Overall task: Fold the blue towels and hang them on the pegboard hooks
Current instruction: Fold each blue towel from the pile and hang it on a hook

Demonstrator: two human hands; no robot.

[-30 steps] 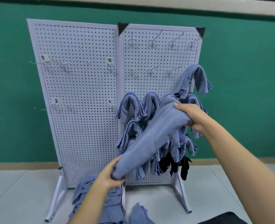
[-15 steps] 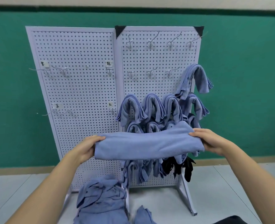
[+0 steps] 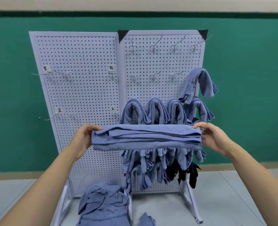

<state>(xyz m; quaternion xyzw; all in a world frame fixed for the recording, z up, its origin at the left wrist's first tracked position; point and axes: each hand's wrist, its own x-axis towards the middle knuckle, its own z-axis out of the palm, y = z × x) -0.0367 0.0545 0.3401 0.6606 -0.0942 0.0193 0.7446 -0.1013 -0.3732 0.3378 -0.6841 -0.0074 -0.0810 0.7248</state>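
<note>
1 folded blue cloth towel [image 3: 146, 137] sits level between 2 hands, the left hand [image 3: 84, 139] and right hand [image 3: 215, 139] each with its grip pinching an end, before the white 2-panel perforated pegboard [image 3: 79, 88]. 4 bare wire hooks [image 3: 174, 46] line its top right row, 3 below; hung blue towels [image 3: 154, 110] crowd lower.
</note>
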